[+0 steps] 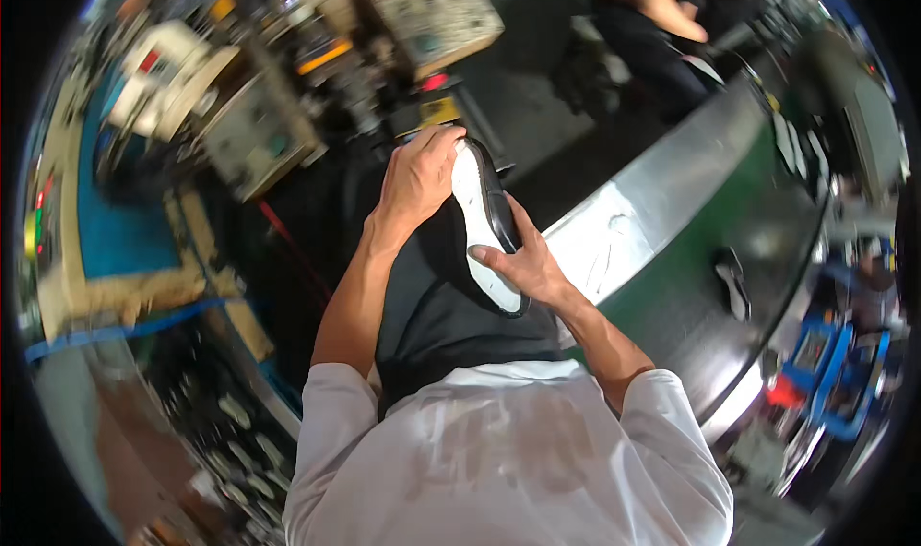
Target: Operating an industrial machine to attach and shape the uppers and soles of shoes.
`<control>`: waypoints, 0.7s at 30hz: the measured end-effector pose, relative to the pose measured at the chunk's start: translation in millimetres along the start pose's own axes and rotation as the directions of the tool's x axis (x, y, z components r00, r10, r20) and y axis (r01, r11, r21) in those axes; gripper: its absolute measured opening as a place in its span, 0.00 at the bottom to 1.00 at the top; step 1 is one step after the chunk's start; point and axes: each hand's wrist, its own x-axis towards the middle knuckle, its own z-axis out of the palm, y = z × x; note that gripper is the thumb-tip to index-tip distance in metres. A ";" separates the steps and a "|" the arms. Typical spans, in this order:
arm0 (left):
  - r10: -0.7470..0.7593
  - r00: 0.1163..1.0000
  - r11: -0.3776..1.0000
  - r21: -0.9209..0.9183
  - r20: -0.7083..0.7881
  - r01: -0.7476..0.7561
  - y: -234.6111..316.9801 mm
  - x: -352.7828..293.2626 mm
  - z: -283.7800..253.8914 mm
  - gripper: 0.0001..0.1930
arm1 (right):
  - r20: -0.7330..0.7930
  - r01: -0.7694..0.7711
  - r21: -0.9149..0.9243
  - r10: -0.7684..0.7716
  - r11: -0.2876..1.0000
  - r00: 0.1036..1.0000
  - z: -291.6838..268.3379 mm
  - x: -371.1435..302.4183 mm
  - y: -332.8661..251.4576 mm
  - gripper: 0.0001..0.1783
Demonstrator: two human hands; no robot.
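Observation:
A black shoe upper (497, 212) with a white insole board on its underside is held up in front of my lap, its white face toward me. My left hand (418, 177) grips the far, narrower end, with the fingers curled over the tip. Around the right side of the shoe, nearer the wide end, my right hand (529, 259) is closed. Its thumb presses on the white board while the fingers are mostly hidden behind the shoe.
A metal-edged conveyor (662, 191) with a green belt runs along my right, carrying another shoe (733, 283). Control boxes (259, 124) and machinery stand ahead on the left. Racked shoe parts (235, 450) lie at lower left. Another person (662, 28) sits beyond the conveyor's far end.

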 end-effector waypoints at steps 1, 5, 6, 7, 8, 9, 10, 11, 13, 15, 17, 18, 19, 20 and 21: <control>-0.075 0.995 0.997 0.003 -0.072 0.075 -4.4 -15.8 -5.7 0.15 | 0.067 0.016 -0.013 -0.015 1.000 0.998 5.5 7.0 -0.2 0.65; -0.302 0.932 0.912 -0.345 -0.199 0.221 -7.4 -163.3 -82.7 0.21 | 0.242 -0.063 0.063 0.046 0.996 0.969 107.2 -70.0 -43.0 0.65; -0.349 0.898 0.752 -0.652 -0.270 0.096 -45.6 -117.8 -60.2 0.28 | 0.270 0.085 0.019 -0.087 0.996 0.959 84.1 20.3 -29.0 0.64; -0.345 0.898 0.748 -0.658 -0.273 0.088 -63.3 -127.8 -51.6 0.28 | 0.265 0.087 0.010 -0.087 0.996 0.960 97.6 29.7 -24.8 0.64; -0.418 0.893 0.321 -0.947 -0.166 -0.026 -67.7 -146.9 -29.6 0.31 | 0.280 0.131 0.020 -0.131 0.991 0.951 99.9 22.4 -20.8 0.62; -0.416 0.908 -0.202 -0.969 -0.044 -0.140 -68.3 -160.5 -0.6 0.34 | 0.286 0.176 0.023 -0.175 0.984 0.942 95.4 14.8 -15.8 0.59; -0.502 0.865 -0.204 -0.971 -0.003 -0.123 -63.6 -172.8 21.5 0.37 | 0.315 0.156 0.093 -0.178 0.983 0.932 92.0 12.2 -14.5 0.56; -0.480 0.877 -0.315 -0.940 0.036 -0.134 -65.4 -183.4 35.3 0.36 | 0.339 0.132 0.166 -0.183 0.977 0.923 87.2 14.2 -14.0 0.52; -0.453 0.888 -0.368 -0.924 0.078 -0.107 -59.2 -189.0 50.8 0.36 | 0.312 0.098 0.347 -0.214 0.933 0.926 90.0 27.7 -14.2 0.44; -0.447 0.892 -0.303 -0.949 0.061 -0.087 -47.8 -183.6 49.4 0.36 | 0.322 -0.053 0.471 -0.116 0.880 0.939 90.0 41.0 -21.7 0.41; -0.474 0.878 0.060 -0.998 -0.057 -0.033 -30.3 -170.4 41.0 0.37 | 0.245 0.049 0.314 -0.131 0.948 0.961 92.2 40.3 -18.5 0.40; -0.501 0.858 0.281 -0.959 -0.111 0.039 -34.2 -169.9 43.9 0.37 | 0.181 0.142 0.137 -0.166 0.980 0.969 93.6 37.7 -23.7 0.40; -0.497 0.861 0.278 -0.959 -0.104 0.045 -35.4 -170.4 47.8 0.37 | 0.122 0.217 -0.051 -0.209 0.975 0.970 95.5 34.4 -28.4 0.40; -0.491 0.857 0.415 -0.907 -0.154 0.075 -36.2 -171.1 51.9 0.37 | 0.065 0.222 -0.125 -0.215 0.967 0.974 95.6 26.7 -33.4 0.39; -0.474 0.858 0.540 -0.835 -0.200 0.103 -35.4 -169.5 55.4 0.37 | 0.050 0.215 -0.125 -0.210 0.969 0.976 95.2 22.4 -35.7 0.39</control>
